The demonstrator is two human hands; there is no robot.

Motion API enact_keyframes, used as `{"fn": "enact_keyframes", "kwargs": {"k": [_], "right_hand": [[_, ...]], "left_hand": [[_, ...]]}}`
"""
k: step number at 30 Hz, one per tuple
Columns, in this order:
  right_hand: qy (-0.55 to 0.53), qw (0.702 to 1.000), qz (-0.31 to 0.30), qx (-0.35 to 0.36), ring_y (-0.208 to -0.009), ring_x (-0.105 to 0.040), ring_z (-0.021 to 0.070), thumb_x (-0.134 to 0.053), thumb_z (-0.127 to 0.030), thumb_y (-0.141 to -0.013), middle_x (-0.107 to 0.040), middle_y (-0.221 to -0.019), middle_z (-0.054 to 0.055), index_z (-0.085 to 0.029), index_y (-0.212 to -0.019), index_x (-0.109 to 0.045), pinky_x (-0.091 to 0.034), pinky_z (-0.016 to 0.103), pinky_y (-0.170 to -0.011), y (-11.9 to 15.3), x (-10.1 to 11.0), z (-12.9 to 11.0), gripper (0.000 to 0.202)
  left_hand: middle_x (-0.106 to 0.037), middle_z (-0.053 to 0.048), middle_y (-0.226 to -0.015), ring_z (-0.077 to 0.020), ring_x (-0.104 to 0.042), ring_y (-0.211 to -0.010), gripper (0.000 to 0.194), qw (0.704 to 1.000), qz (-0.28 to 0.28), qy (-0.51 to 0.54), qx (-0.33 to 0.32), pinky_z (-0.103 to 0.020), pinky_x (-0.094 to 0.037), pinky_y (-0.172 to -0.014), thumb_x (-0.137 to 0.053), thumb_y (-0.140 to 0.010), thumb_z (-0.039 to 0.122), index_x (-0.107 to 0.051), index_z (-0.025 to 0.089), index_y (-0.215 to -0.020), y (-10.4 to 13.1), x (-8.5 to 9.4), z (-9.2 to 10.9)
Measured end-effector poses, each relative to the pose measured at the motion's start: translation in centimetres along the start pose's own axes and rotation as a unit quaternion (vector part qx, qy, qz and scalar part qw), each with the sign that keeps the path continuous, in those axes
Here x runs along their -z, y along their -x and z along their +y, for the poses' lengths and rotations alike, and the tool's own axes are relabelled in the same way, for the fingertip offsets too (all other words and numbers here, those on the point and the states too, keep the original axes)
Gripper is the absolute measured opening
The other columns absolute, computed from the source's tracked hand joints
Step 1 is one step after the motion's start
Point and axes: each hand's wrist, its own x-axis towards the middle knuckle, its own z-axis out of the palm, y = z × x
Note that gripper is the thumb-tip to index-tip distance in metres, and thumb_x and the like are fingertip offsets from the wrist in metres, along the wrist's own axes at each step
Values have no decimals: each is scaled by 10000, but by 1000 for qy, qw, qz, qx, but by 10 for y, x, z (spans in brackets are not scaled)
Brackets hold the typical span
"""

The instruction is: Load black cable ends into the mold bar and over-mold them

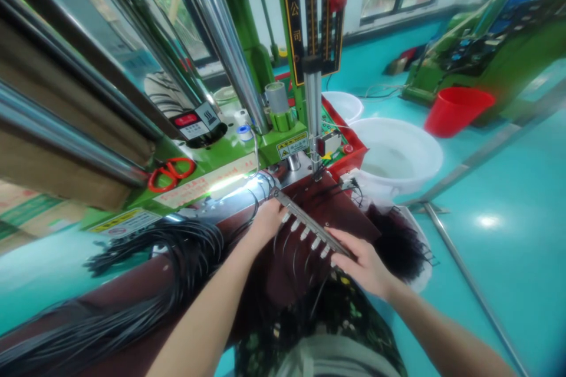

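Observation:
A long metal bar (309, 222) with several pale connectors along its near edge is held up at a slant over the dark red bench top (354, 215). Its far left end is gripped by my left hand (266, 221), fingers closed round it. At the lower right end my right hand (365, 262) pinches the bar between thumb and fingers. Thin black cables hang from the connectors toward my lap. Left of my left forearm, a thick bundle of black cables (188, 247) lies over the bench.
The green machine (283, 138) with upright steel rods stands just beyond the bench; red-handled scissors (171, 175) lie on it. A red control box (354, 156) is at its right. Further right are a white tub (398, 179) and a red bucket (457, 112).

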Motion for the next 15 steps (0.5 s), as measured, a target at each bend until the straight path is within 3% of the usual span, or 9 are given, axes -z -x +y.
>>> {"fn": "enact_keyframes", "kwargs": {"k": [3,6,11,15], "right_hand": [[8,1000,-3,3,-991,-602,227,-521,-266,-820,-655,-1073,94,-138,-1229,-507,-521,310,-786,0,0,1,429],[13,1000,-8,4,-974,-611,224,-519,-270,-821,-656,-1075,88,-144,-1234,-502,-527,302,-773,1,1,3,432],[38,999,-10,-5,-975,-615,219,-526,-281,-815,-658,-1077,70,-171,-1230,-516,-528,299,-788,0,3,6,429],[45,999,11,-7,-986,-612,223,-551,-297,-789,-637,-1125,66,-183,-1206,-544,-489,344,-877,-3,3,11,432]], "left_hand": [[-601,-84,-974,-193,-582,-873,214,994,6,-109,-19,-309,-440,-796,-433,-802,173,-586,164,-952,10,-6,11],[-558,-88,-1097,-180,-593,-866,258,973,-1,-230,-27,-278,-459,-728,-377,-862,225,-556,192,-1045,31,-8,22],[-592,-91,-982,-205,-606,-853,308,938,-90,-334,23,-287,-460,-674,-283,-902,209,-570,156,-1000,61,1,34],[-600,-95,-916,-213,-619,-775,348,939,-103,-327,41,-295,-454,-598,-236,-910,193,-573,133,-976,65,5,34]]}}
